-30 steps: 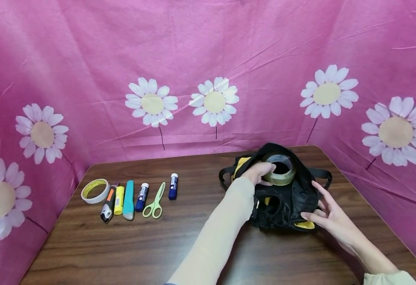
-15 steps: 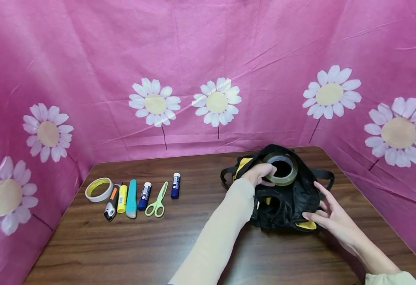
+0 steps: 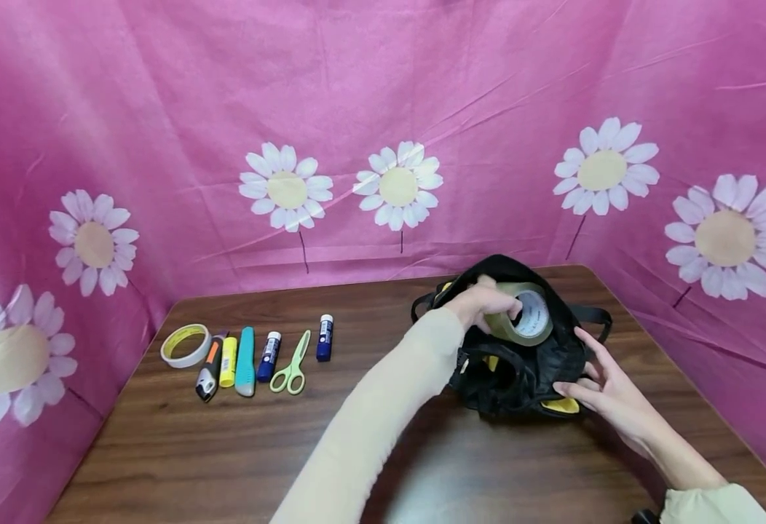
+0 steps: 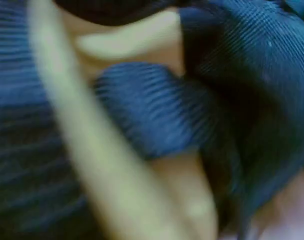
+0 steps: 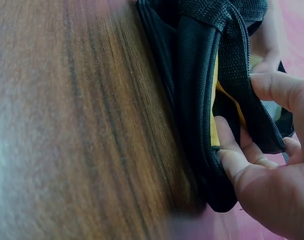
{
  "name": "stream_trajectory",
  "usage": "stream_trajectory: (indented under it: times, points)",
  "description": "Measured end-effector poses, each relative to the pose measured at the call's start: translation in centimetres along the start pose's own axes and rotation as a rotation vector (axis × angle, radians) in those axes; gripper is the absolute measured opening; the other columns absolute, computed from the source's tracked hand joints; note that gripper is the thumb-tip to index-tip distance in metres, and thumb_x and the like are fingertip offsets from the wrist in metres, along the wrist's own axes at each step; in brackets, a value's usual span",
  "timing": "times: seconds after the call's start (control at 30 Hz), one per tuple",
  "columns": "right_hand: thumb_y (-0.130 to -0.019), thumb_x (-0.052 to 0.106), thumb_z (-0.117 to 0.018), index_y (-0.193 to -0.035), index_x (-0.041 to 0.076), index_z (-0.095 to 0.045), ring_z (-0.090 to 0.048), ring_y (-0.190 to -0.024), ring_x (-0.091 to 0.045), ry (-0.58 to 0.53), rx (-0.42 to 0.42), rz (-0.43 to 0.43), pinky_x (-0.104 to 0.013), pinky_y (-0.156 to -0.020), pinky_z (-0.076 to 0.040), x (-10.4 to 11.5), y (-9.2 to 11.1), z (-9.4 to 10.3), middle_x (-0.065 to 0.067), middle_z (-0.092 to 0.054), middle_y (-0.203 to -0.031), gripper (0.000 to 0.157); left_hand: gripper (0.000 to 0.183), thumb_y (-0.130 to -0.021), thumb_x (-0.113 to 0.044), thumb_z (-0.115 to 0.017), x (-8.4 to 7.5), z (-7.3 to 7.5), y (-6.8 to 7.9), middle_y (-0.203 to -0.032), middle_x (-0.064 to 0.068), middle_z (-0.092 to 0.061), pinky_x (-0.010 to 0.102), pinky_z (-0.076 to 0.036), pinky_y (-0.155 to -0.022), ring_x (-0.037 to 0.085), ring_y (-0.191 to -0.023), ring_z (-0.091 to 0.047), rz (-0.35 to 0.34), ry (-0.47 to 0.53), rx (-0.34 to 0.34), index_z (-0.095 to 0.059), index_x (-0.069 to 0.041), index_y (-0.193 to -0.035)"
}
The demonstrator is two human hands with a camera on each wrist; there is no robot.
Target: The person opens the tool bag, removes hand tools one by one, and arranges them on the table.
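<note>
A black bag with yellow trim (image 3: 517, 400) lies at the table's right side, its mouth held up in an arch. My left hand (image 3: 481, 302) reaches into that mouth and grips a roll of clear packing tape (image 3: 532, 320) by its left side, thumb at the hole. The roll is tilted, its core facing right. With my right hand (image 3: 609, 393) I hold the bag's right side. In the right wrist view, fingers of my right hand (image 5: 277, 185) pinch the zippered edges of the bag (image 5: 194, 90). Dark ribbed fabric (image 4: 141, 110) fills the blurred left wrist view.
On the wooden table (image 3: 239, 458), a white tape roll (image 3: 186, 360), an orange-and-grey cutter (image 3: 209, 370), a yellow stick (image 3: 228, 362), a teal cutter (image 3: 245, 362), two blue glue sticks (image 3: 269, 356) and green scissors (image 3: 291, 367) lie at left. A pink flowered cloth (image 3: 357, 87) hangs behind.
My left hand has shifted slightly upward and turned the packing tape, whose core now faces right. The bag's mouth stands a little higher. My right hand stays on the bag's side.
</note>
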State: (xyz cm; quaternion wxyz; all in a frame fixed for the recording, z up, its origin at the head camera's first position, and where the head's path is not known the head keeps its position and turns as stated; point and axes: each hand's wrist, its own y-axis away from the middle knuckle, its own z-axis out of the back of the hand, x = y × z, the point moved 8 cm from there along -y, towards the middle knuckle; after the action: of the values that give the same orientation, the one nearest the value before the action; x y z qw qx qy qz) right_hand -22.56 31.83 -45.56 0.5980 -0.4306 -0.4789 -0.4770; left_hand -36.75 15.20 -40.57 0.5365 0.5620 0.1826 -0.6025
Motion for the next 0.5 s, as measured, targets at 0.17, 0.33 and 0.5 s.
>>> stream_trajectory:
  times: [0.17,0.33,0.5]
  points:
    - [-0.093,-0.007,-0.067,-0.163,0.028,-0.005,-0.063,-0.079,-0.006,-0.007,-0.001,0.009,-0.021,-0.070,-0.054,0.1,-0.2,0.1,0.001,-0.062,-0.106,0.100,0.021,-0.079,-0.006,-0.075,-2.1,2.2,1.9,-0.133,0.014,-0.045,0.047,-0.062,-0.075,0.023,-0.117,-0.045,-0.073,-0.171,0.033,-0.061,0.001,-0.093]
    - [-0.095,-0.006,-0.066,-0.163,0.028,-0.004,-0.068,-0.097,-0.009,0.000,0.016,0.006,-0.021,-0.079,-0.055,-0.1,-0.2,0.1,-0.003,-0.064,-0.117,0.098,0.019,-0.087,-0.014,-0.075,-4.0,2.9,3.9,-0.080,-0.001,-0.059,0.050,-0.062,-0.077,0.013,-0.081,-0.059,-0.172,-0.265,0.205,-0.069,-0.008,-0.069]
    - [-0.095,-0.005,-0.066,-0.163,0.028,-0.003,-0.067,-0.102,-0.009,0.011,0.021,-0.006,-0.020,-0.082,-0.055,-0.2,-0.1,0.2,-0.002,-0.064,-0.118,0.098,0.016,-0.091,-0.020,-0.072,-6.3,4.6,6.0,-0.086,0.001,-0.067,0.049,-0.063,-0.074,0.011,-0.085,-0.060,-0.264,-0.251,0.312,-0.072,-0.006,-0.083]
